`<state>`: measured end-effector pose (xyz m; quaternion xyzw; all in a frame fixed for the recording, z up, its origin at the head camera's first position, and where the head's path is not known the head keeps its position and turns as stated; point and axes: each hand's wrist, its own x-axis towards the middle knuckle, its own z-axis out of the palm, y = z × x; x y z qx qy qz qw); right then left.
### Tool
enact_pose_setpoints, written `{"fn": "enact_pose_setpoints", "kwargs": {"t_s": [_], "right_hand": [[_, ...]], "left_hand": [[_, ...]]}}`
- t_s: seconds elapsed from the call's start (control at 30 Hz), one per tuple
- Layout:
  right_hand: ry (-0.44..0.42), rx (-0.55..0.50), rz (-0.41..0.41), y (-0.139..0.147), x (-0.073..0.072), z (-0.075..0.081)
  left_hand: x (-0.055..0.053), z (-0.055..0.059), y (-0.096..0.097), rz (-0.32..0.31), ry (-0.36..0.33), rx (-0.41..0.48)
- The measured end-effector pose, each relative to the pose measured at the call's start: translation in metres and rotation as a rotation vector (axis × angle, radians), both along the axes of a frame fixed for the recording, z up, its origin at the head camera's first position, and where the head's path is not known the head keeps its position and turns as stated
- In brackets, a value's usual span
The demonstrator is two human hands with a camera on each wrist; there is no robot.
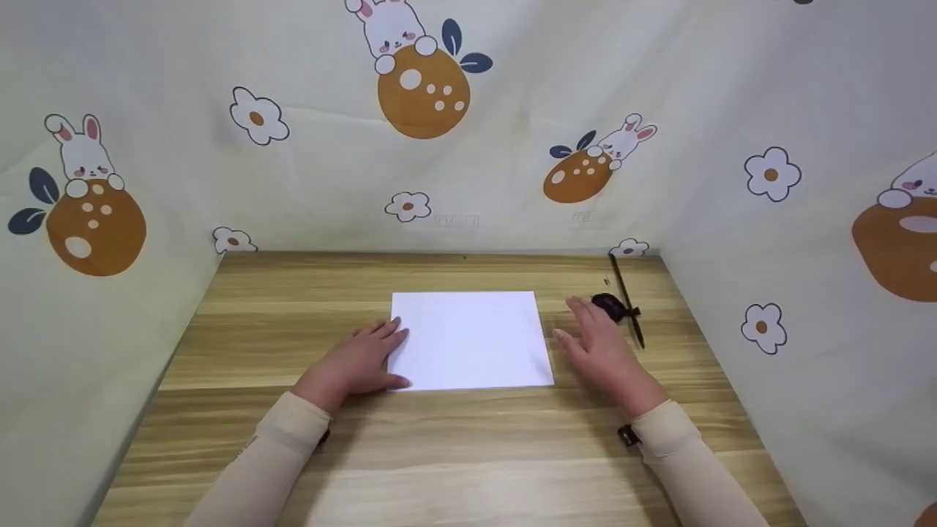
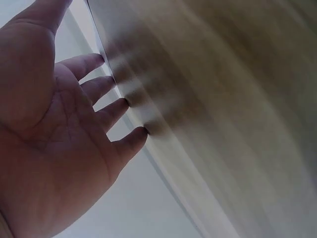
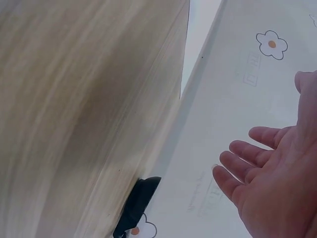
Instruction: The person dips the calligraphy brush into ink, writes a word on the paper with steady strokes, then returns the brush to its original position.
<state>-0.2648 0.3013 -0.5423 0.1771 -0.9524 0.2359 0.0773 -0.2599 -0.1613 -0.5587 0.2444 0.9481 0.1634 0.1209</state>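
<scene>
A white sheet of paper lies flat on the wooden table. At its left edge rests my left hand, fingers spread and fairly straight, fingertips and thumb touching the paper's margin. The left wrist view shows the palm with the fingertips along the sheet's edge. My right hand is held just right of the paper, apart from it, with nothing in its fingers. Behind its fingers sits a rounded black object, partly hidden; its kind is unclear. A thin black pen-like stick lies against it.
The table is bordered at the back and sides by a pale cloth printed with rabbits, oranges and flowers. A tiny dark speck lies near the black stick. Table surface extends in front of the paper.
</scene>
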Motion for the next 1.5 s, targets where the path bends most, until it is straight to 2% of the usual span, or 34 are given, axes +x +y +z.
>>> {"fn": "enact_pose_setpoints", "kwargs": {"t_s": [0.17, 0.3, 0.43, 0.53, 0.63, 0.73, 0.87, 1.03, 1.2, 1.5], "right_hand": [[-0.038, -0.042, -0.007, 0.0, 0.001, 0.006], [-0.056, -0.117, -0.047, 0.007, -0.006, 0.017], [-0.099, -0.243, -0.149, 0.027, -0.024, 0.032], [-0.166, -0.285, -0.246, 0.048, -0.04, 0.042], [-0.24, -0.229, -0.326, 0.07, -0.055, 0.051], [-0.305, -0.14, -0.354, 0.088, -0.069, 0.054], [-0.373, -0.061, -0.365, 0.105, -0.086, 0.05], [-0.451, -0.011, -0.372, 0.117, -0.107, 0.037], [-0.484, 0.042, -0.369, 0.122, -0.121, 0.027], [-0.451, 0.147, -0.332, 0.123, -0.128, 0.023]], "left_hand": [[0.002, -0.001, -0.001, 0.005, -0.002, -0.011], [0.002, -0.001, 0.0, 0.011, -0.008, -0.016], [0.0, -0.001, 0.002, 0.013, -0.014, -0.012], [-0.002, -0.001, 0.002, 0.012, -0.012, -0.016], [-0.003, -0.001, 0.002, 0.014, -0.016, -0.02], [-0.003, -0.001, 0.001, 0.016, -0.016, -0.028], [-0.004, -0.001, 0.0, 0.009, -0.008, -0.03], [-0.005, -0.001, 0.0, -0.002, -0.002, -0.044], [-0.006, -0.001, 0.001, -0.01, -0.004, -0.045], [-0.005, -0.001, 0.004, -0.014, -0.009, -0.035]]}}
